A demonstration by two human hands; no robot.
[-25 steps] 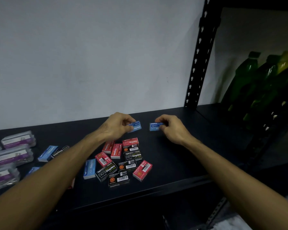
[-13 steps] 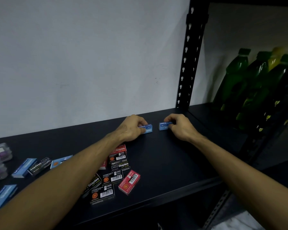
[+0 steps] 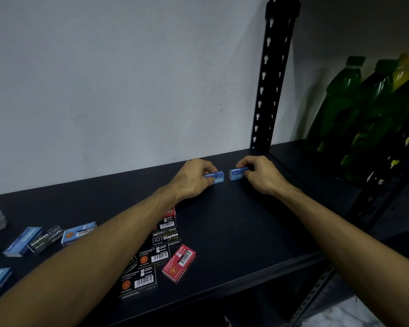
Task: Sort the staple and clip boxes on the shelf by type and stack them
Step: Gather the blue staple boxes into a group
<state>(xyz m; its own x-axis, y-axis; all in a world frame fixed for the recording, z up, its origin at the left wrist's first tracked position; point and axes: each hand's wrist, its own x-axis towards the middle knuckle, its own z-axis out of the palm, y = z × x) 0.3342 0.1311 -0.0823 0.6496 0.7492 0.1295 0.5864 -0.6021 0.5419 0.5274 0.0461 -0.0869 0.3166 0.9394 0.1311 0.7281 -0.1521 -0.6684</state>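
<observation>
Right now your left hand [image 3: 194, 178] and right hand [image 3: 260, 175] each pinch a blue staple box at centre frame, the left box [image 3: 219, 177] and right box [image 3: 236, 174] lying end to end, long axes in line, a small gap between.

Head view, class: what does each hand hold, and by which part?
Left hand: a blue staple box, grip on its left end. Right hand: another blue staple box, grip on its right end.

two blue staple boxes [image 3: 219, 177] [image 3: 237, 174] side by side, apart, near shelf [image 3: 234, 223] back.
</observation>
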